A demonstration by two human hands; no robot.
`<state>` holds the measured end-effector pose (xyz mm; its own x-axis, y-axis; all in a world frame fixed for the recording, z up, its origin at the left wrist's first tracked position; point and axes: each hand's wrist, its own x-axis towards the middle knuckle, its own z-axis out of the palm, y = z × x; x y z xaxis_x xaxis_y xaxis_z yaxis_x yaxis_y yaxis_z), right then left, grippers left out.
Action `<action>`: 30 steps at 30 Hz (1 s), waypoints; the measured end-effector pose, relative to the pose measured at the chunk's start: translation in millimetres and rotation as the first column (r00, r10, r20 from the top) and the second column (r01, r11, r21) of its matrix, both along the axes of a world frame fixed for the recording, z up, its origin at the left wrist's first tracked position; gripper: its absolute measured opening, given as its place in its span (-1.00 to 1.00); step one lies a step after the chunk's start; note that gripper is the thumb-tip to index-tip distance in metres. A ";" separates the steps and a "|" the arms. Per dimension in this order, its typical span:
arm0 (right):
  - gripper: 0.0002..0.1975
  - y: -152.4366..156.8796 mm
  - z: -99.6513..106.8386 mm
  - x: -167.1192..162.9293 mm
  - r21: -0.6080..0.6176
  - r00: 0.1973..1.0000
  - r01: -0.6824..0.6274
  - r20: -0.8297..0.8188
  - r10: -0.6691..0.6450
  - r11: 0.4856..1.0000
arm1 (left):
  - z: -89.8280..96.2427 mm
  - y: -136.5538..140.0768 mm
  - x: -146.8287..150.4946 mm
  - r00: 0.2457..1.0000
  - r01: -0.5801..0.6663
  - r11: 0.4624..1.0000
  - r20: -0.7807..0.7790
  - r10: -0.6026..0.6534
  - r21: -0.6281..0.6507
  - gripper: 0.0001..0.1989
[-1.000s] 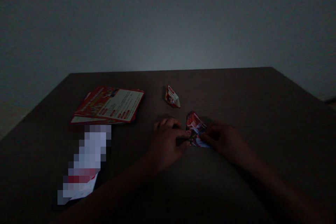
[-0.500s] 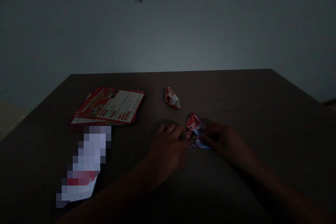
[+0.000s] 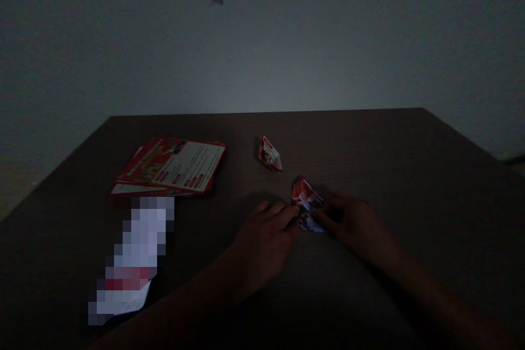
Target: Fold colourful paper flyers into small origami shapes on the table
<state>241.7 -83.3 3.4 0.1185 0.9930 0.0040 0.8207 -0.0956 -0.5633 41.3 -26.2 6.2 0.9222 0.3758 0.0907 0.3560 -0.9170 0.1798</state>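
A small folded sheet of glossy printed paper [image 3: 305, 192], red and blue with pictures on it, lies on the table in front of me. My left hand [image 3: 266, 240] is closed at its left edge, with the index fingertip on the paper and the thumb hidden. From the right, my right hand [image 3: 355, 224] pinches the paper between thumb and curled fingers. Beyond them a smaller folded paper piece [image 3: 269, 154], red and white, stands partly raised on the tabletop.
On the left lies a stack of red and white printed sheets [image 3: 191, 167]. Nearer to me is a lit phone [image 3: 133, 301], its screen mostly blurred out. The dark wooden table [image 3: 369, 142] ends at a grey wall [image 3: 328, 38].
My left hand, blurred by motion before, has settled against the left edge of the folded paper. My right hand and the paper have hardly moved.
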 end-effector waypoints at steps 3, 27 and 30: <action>-0.78 -1.8 0.5 0.1 0.004 1.000 -0.001 -0.009 0.001 1.000 | -0.2 -0.1 -0.4 1.000 -0.014 0.999 0.011 0.015 -0.034 -0.76; -0.80 -0.7 0.9 -0.1 0.002 1.000 -0.013 0.005 0.013 1.000 | 5.4 -7.2 2.3 0.998 -0.008 0.998 -0.055 0.011 0.060 -0.59; -0.80 -0.4 -0.2 0.7 -0.019 1.000 -0.009 0.001 0.009 1.000 | 4.0 -8.8 3.1 0.997 0.001 0.996 -0.074 0.005 0.084 -0.57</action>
